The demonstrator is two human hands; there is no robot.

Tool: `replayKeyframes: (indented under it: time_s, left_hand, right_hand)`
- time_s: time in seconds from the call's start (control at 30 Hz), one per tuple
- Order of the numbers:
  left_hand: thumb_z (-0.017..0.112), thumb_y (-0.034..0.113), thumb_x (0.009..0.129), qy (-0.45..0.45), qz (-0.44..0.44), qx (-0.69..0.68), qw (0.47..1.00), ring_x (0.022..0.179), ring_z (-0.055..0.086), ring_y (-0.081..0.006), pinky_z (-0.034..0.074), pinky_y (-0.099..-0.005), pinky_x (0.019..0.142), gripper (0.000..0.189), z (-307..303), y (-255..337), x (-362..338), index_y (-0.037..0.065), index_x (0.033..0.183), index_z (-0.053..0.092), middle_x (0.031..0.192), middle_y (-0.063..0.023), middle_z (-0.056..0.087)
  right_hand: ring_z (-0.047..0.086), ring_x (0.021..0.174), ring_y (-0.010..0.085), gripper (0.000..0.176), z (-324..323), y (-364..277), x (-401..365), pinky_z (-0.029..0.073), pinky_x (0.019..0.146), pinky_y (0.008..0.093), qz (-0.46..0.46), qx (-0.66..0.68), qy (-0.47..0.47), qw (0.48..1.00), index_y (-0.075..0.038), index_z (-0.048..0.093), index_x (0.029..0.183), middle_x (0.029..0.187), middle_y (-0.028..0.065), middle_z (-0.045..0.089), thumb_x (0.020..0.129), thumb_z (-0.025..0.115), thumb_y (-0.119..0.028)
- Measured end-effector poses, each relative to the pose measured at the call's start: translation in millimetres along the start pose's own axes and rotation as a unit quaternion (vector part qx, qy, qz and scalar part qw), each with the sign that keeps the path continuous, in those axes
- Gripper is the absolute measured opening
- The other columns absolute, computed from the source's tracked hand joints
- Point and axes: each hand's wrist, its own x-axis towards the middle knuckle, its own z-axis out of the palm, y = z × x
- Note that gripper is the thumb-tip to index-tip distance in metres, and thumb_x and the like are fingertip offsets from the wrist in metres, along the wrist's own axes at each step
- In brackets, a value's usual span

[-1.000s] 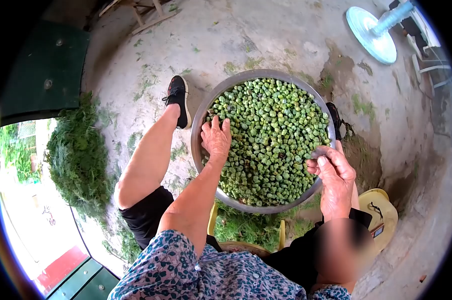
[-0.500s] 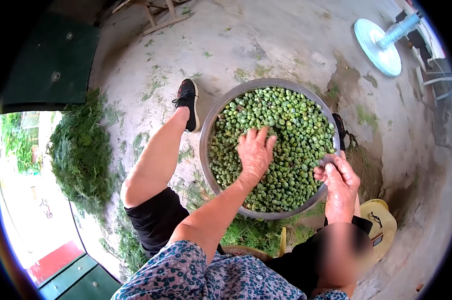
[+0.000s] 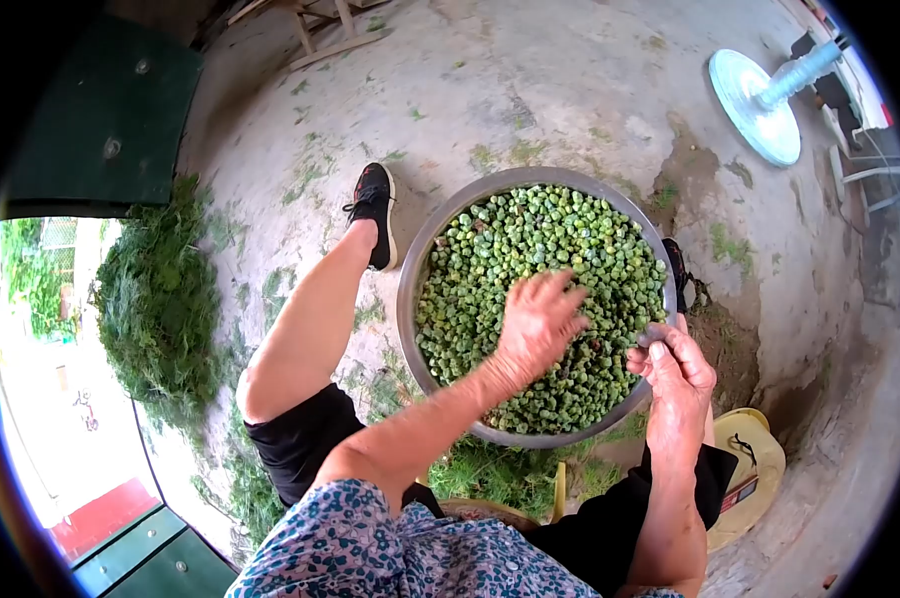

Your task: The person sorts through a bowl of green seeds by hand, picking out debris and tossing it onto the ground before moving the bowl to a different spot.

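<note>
A wide metal basin [image 3: 418,367] full of small round green pods [image 3: 529,224] stands between my legs. Over the pods, right of the basin's middle, is my left hand [image 3: 544,324], its fingers apart and slightly blurred, with nothing visible in it. At the basin's right rim my right hand [image 3: 677,369] pinches a small dark grey object [image 3: 653,335] between thumb and fingers; what it is I cannot make out.
Feathery green plants [image 3: 161,309] lie heaped at the left, with more scattered under my legs. A pale blue round stand [image 3: 759,108] is at the upper right. A yellow stool [image 3: 754,478] holding small items stands at the lower right.
My left hand has moved right and slightly down over the pods. My right hand remains at the rim with its pinch unchanged. The view has shifted slightly.
</note>
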Motion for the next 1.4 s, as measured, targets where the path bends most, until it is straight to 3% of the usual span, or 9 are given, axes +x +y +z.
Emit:
replayKeyframes:
  time_s: [0.07, 0.17, 0.3, 0.33, 0.47, 0.73, 0.93, 1.1, 1.4]
  left_hand:
    - [0.063, 0.023, 0.082, 0.069, 0.006, 0.009, 0.998, 0.110, 0.055, -0.0292, 0.046, -0.0453, 0.092, 0.026, 5, -37, 23, 0.010, 0.105, 0.064, 0.114, -0.0141, 0.059]
    - [0.063, 0.018, 0.082, 0.082, 0.103, 0.161, 0.978, 0.105, 0.056, -0.0263, 0.046, -0.0443, 0.089, 0.024, 19, -117, 50, 0.006, 0.102, 0.062, 0.110, -0.0150, 0.060]
    - [0.059, 0.032, 0.084, -0.089, 0.000, 0.213, 0.973, 0.113, 0.047, -0.0240, 0.037, -0.0448, 0.092, 0.041, -6, -141, 64, 0.007, 0.116, 0.052, 0.114, -0.0129, 0.051]
    - [0.057, 0.036, 0.084, -0.083, 0.037, 0.274, 0.957, 0.107, 0.048, -0.0259, 0.037, -0.0464, 0.087, 0.043, -5, -140, 61, 0.009, 0.117, 0.052, 0.109, -0.0117, 0.050]
    - [0.059, 0.037, 0.083, -0.065, -0.111, 0.250, 0.960, 0.102, 0.047, -0.0289, 0.037, -0.0488, 0.085, 0.044, 0, -118, 43, 0.015, 0.121, 0.051, 0.109, -0.0093, 0.050]
    - [0.054, 0.047, 0.086, -0.053, -0.297, 0.067, 0.951, 0.106, 0.050, -0.0323, 0.041, -0.0472, 0.088, 0.045, 8, -90, 22, 0.016, 0.117, 0.058, 0.111, -0.0120, 0.057]
    - [0.058, 0.044, 0.085, 0.023, -0.247, 0.001, 0.969, 0.090, 0.053, -0.0317, 0.043, -0.0437, 0.080, 0.044, 7, -50, 4, 0.008, 0.111, 0.062, 0.101, -0.0132, 0.061]
    - [0.057, 0.045, 0.085, 0.034, -0.219, -0.007, 0.975, 0.094, 0.052, -0.0301, 0.045, -0.0431, 0.077, 0.045, 14, -8, -4, 0.013, 0.117, 0.058, 0.111, -0.0126, 0.057]
    - [0.063, 0.041, 0.079, -0.043, -0.102, -0.003, 0.994, 0.129, 0.032, -0.0371, 0.022, -0.0628, 0.102, 0.056, 15, 48, -37, 0.019, 0.129, 0.049, 0.141, -0.0132, 0.034]
  right_hand:
    - [0.060, 0.076, 0.0144, 0.020, -1, -1, -1, 0.049, 0.069, 0.0274, -0.002, -0.017, -0.007, 1.000, 0.005, 0.059, 0.104, 0.092, 0.0075, 0.061, 0.089, 0.054, -0.006]
    - [0.059, 0.075, 0.0143, 0.021, -4, -1, -2, 0.048, 0.070, 0.0275, -0.002, -0.035, -0.012, 0.999, 0.006, 0.059, 0.104, 0.098, 0.0095, 0.060, 0.089, 0.054, -0.008]
    - [0.057, 0.075, 0.0132, 0.021, 1, -12, -4, 0.048, 0.070, 0.0269, 0.001, -0.049, -0.010, 0.999, 0.009, 0.059, 0.101, 0.127, 0.0174, 0.048, 0.088, 0.052, -0.007]
    - [0.057, 0.075, 0.0130, 0.021, 3, -14, -5, 0.048, 0.070, 0.0269, 0.007, -0.049, -0.006, 0.999, 0.009, 0.059, 0.101, 0.131, 0.0183, 0.044, 0.088, 0.052, -0.007]
    - [0.056, 0.075, 0.0126, 0.022, 2, -16, -6, 0.049, 0.070, 0.0265, 0.011, -0.034, -0.006, 0.999, 0.009, 0.059, 0.101, 0.139, 0.0199, 0.036, 0.089, 0.051, -0.007]
    - [0.058, 0.076, 0.0143, 0.021, 2, -14, -8, 0.049, 0.069, 0.0267, 0.001, -0.018, -0.016, 1.000, 0.010, 0.058, 0.103, 0.135, 0.0190, 0.041, 0.089, 0.052, -0.003]
    - [0.059, 0.075, 0.0145, 0.019, 1, -4, -5, 0.049, 0.069, 0.0272, 0.005, -0.017, -0.031, 0.999, 0.007, 0.059, 0.103, 0.108, 0.0112, 0.057, 0.089, 0.052, -0.004]
    - [0.059, 0.075, 0.0137, 0.018, -1, -1, -3, 0.049, 0.068, 0.0272, 0.003, -0.010, -0.024, 1.000, 0.004, 0.060, 0.103, 0.093, 0.0069, 0.060, 0.089, 0.054, -0.006]
    - [0.059, 0.074, 0.0139, 0.019, -2, 4, 0, 0.050, 0.069, 0.0256, -0.014, 0.004, -0.010, 1.000, 0.007, 0.059, 0.101, 0.093, 0.0067, 0.057, 0.087, 0.055, -0.004]
